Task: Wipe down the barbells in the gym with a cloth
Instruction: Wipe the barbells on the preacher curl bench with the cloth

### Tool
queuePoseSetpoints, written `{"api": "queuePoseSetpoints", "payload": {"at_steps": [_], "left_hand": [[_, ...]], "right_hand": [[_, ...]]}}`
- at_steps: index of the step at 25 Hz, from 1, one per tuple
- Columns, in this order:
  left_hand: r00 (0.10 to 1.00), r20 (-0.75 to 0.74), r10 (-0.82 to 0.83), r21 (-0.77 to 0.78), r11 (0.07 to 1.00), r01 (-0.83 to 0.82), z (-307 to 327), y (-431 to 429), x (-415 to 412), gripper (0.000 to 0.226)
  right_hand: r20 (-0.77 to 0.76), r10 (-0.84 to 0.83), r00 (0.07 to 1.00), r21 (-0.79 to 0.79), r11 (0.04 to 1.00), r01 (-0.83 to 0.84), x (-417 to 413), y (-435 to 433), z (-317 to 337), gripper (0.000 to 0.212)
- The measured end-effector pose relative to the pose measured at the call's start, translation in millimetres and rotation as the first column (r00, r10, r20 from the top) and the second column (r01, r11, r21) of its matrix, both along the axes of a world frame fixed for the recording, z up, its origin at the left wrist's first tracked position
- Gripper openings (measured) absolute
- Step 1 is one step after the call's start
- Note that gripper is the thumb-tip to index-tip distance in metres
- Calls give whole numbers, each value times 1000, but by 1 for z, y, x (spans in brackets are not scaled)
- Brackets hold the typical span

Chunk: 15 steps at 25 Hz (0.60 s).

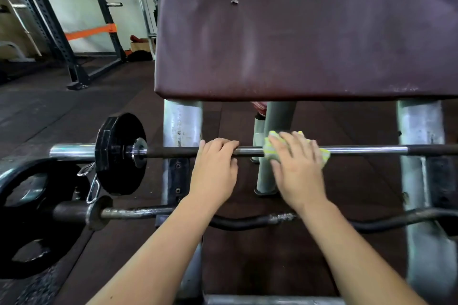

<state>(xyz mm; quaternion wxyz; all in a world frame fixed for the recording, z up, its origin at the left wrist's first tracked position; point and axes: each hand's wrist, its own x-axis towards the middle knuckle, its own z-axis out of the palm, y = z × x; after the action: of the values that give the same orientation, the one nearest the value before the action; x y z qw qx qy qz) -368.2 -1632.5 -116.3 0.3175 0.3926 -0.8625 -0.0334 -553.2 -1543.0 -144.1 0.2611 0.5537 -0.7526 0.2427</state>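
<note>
A straight barbell (pixel 366 149) lies across the grey bench frame, with a black weight plate (pixel 116 156) on its left end. My left hand (pixel 214 168) is shut around the bar left of centre. My right hand (pixel 298 171) presses a yellow and white cloth (pixel 270 148) onto the bar just to the right of it, fingers spread over the cloth. A curved, rusty barbell (pixel 247 224) rests lower and nearer, under my forearms, with a large black plate (pixel 29 218) on its left end.
A worn maroon pad (pixel 309 32) tilts above the bars on grey steel posts (pixel 182 126). A black squat rack (pixel 62 39) with an orange strap stands at the back left. Dark rubber flooring (pixel 49 111) surrounds the bench.
</note>
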Motion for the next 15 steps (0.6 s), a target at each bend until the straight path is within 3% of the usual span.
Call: {"api": "queuePoseSetpoints", "payload": {"at_steps": [3,6,8,11,13,15], "left_hand": [[1000,13,6,25,1000,-7,1,-2,-3,38],[1000,8,6,22,1000,-6,1,-3,-2,38],[1000,19,5,23,1000,-5,1,2,-4,42],[999,24,-31,26,999,30,4,11,-17,43],[997,39,-72,21,997,71,5,18,-35,42],[992,59,-114,14,993,113,6,26,-56,42]], "right_hand": [[21,106,994,-5,994,-106,53,-31,4,57],[-14,179,984,70,982,-177,35,-25,11,58],[-40,107,993,106,989,-102,-13,4,7,60],[62,-73,995,76,995,68,-82,49,8,58],[85,-114,990,56,992,110,-81,45,10,57],[46,-43,998,54,998,40,-49,27,8,57]]}}
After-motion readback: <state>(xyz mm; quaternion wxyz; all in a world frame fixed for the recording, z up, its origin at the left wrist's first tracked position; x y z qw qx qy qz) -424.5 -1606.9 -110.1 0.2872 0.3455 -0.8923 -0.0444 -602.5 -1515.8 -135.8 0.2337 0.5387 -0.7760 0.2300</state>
